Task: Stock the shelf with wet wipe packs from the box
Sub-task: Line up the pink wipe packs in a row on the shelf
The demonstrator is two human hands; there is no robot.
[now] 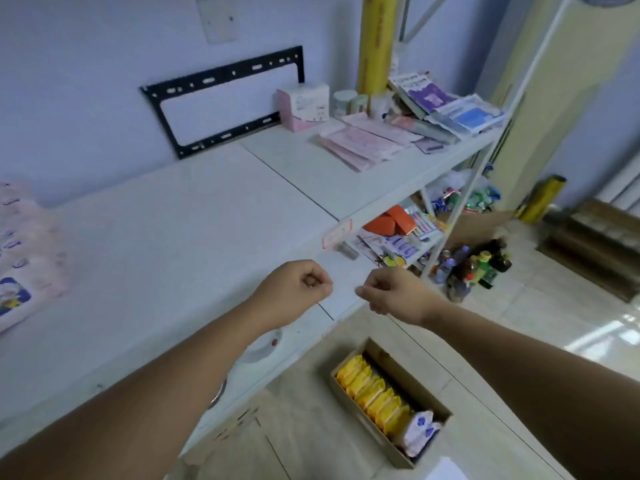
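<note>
A white shelf point(180, 237) runs across the view at chest height, its top board mostly bare in front of me. On the floor below stands an open cardboard box point(434, 396) with a row of yellow wet wipe packs point(372, 393) standing on edge and one white-and-blue pack point(419, 433) at its near end. My left hand point(294, 289) is curled into a fist above the shelf's front edge and holds nothing. My right hand point(391, 292) hovers just right of it, fingers curled, also with nothing in it.
Pink packs point(20, 251) lie at the shelf's left end. A pink tissue box point(303, 105), flat pink packets point(360, 143) and blue and purple packs point(450, 109) crowd the far right. Bottles point(474, 268) stand on the floor by the shelf leg. A yellow roll point(375, 43) stands behind.
</note>
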